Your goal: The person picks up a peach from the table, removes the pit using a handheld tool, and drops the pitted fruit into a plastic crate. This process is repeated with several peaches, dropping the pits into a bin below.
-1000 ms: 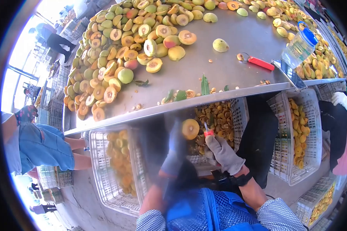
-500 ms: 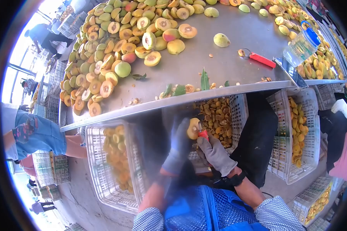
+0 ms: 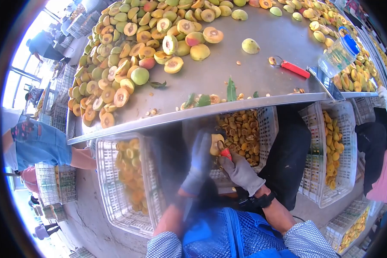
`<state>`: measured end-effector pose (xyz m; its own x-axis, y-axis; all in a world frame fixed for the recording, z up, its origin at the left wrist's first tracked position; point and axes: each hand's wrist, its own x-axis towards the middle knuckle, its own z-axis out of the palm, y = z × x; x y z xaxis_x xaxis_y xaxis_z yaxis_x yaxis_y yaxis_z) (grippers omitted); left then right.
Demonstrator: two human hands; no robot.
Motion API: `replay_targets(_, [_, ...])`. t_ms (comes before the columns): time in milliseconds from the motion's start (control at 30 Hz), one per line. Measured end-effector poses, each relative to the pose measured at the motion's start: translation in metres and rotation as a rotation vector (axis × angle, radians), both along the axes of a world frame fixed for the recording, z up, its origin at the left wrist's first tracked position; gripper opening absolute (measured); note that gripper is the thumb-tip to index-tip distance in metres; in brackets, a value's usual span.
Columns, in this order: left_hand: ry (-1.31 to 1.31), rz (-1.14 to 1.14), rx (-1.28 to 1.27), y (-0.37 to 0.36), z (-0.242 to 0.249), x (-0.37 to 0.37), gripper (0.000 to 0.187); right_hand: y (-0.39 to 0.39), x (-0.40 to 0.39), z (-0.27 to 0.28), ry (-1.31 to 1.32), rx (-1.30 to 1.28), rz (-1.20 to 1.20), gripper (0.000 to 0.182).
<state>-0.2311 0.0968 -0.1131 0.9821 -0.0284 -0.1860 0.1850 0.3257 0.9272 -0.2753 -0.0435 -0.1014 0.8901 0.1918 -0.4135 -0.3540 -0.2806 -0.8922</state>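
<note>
My left hand [image 3: 198, 157], in a grey glove and partly blurred, holds a peach half [image 3: 216, 145] with its cut face turned right. My right hand [image 3: 241, 173], also gloved, is closed around the red handle of a pitting tool [image 3: 225, 153]. The tool's metal loop lies at the fruit's cut face; how deep it sits I cannot make out. Below and behind both hands, a crate [image 3: 267, 129] holds a heap of small brown-orange pieces [image 3: 241, 129]. Halved peaches [image 3: 129, 64] are piled on the metal table [image 3: 193, 86] above.
A second red-handled tool [image 3: 294, 69], a phone [image 3: 325, 84] and a blue-lidded bottle [image 3: 339, 56] lie near the table's right side. Crates of peach halves stand left [image 3: 152, 185] and right [image 3: 316, 180] of my legs. Other people are at both sides.
The red-handled tool has tilted and drawn slightly down, and its metal loop shows more plainly. My left hand keeps hold of the peach half. At right, another person's gloved hand has risen.
</note>
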Motion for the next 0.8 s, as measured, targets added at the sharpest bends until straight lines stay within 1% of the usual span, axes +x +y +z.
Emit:
replay_targets(67, [-0.058, 0.033, 0.108, 0.001, -0.016, 0.0, 0.03, -0.001, 0.003, 0.013, -0.024, 0.042, 0.031, 0.043])
replay_targets(100, [-0.058, 0.032, 0.108, -0.002, -0.01, 0.0, 0.03, 0.0, 0.002, 0.007, -0.023, 0.042, 0.03, 0.043])
replay_targets(167, [0.041, 0.072, 0.069, -0.008, 0.004, -0.002, 0.028, 0.004, -0.003, -0.007, -0.011, 0.042, -0.01, 0.041])
replay_targets(200, [0.041, 0.071, 0.07, -0.009, 0.008, -0.002, 0.028, 0.006, -0.003, -0.006, -0.012, 0.042, -0.01, 0.041])
replay_targets(267, [-0.084, 0.088, 0.272, -0.01, 0.013, -0.003, 0.027, 0.009, -0.002, -0.003, -0.169, 0.064, -0.028, 0.038])
replay_targets(300, [-0.085, 0.083, 0.272, -0.011, 0.014, -0.002, 0.027, 0.012, -0.004, -0.008, -0.17, 0.064, -0.033, 0.038])
replay_targets(367, [-0.053, 0.067, 0.221, -0.01, 0.016, -0.004, 0.026, 0.018, -0.012, -0.025, -0.385, -0.116, -0.008, 0.037])
replay_targets(400, [-0.053, 0.069, 0.221, -0.009, 0.015, -0.003, 0.026, 0.018, -0.01, -0.021, -0.385, -0.115, -0.006, 0.037])
replay_targets(467, [-0.072, 0.067, 0.206, -0.007, 0.013, -0.004, 0.026, 0.017, -0.006, -0.013, -0.188, -0.017, 0.034, 0.038])
replay_targets(500, [-0.071, 0.064, 0.211, -0.006, 0.014, -0.004, 0.026, 0.019, -0.005, -0.013, -0.187, -0.012, 0.03, 0.038])
replay_targets(567, [-0.017, 0.042, 0.204, -0.006, 0.016, -0.003, 0.026, 0.02, -0.002, -0.011, -0.344, 0.122, -0.001, 0.037])
replay_targets(600, [-0.015, 0.04, 0.204, -0.006, 0.015, -0.003, 0.026, 0.018, 0.0, -0.002, -0.343, 0.121, -0.003, 0.037])
replay_targets(667, [-0.056, -0.011, 0.077, -0.006, 0.013, 0.0, 0.027, 0.012, 0.004, 0.021, -0.11, 0.162, 0.046, 0.038])
replay_targets(700, [-0.062, -0.011, 0.077, -0.003, 0.012, 0.003, 0.027, 0.01, 0.005, 0.016, -0.116, 0.162, 0.046, 0.038])
replay_targets(767, [0.074, -0.134, -0.1, 0.005, 0.009, 0.004, 0.03, 0.008, -0.001, 0.002, 0.006, 0.066, 0.075, 0.038])
replay_targets(800, [0.074, -0.131, -0.099, 0.004, 0.012, 0.004, 0.03, 0.008, -0.002, 0.011, 0.006, 0.066, 0.078, 0.038])
